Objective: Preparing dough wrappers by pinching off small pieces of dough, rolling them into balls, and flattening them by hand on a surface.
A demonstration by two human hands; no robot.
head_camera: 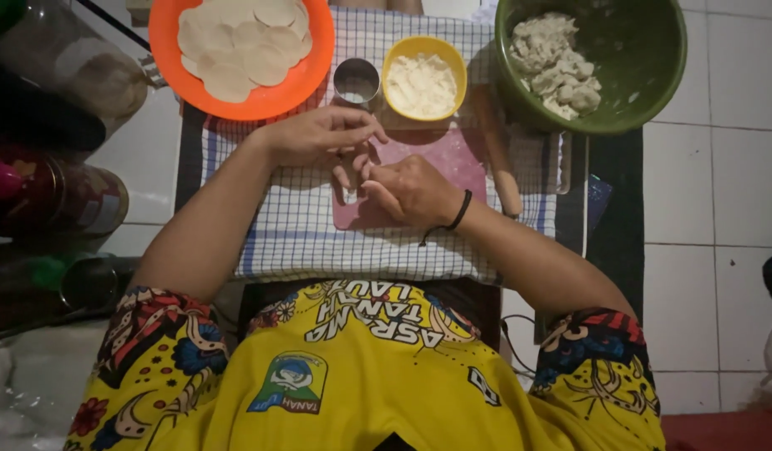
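Hands [369, 163] on board [461, 159], bowls [645, 92] behind.

a dark red cylindrical tin [73, 200] lies at left.

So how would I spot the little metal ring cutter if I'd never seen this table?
Start at the checked cloth on the table. Along its far edge sit an orange plate of dough rounds and a small yellow bowl. Between them stands the metal ring cutter: the only shiny, silver thing there.
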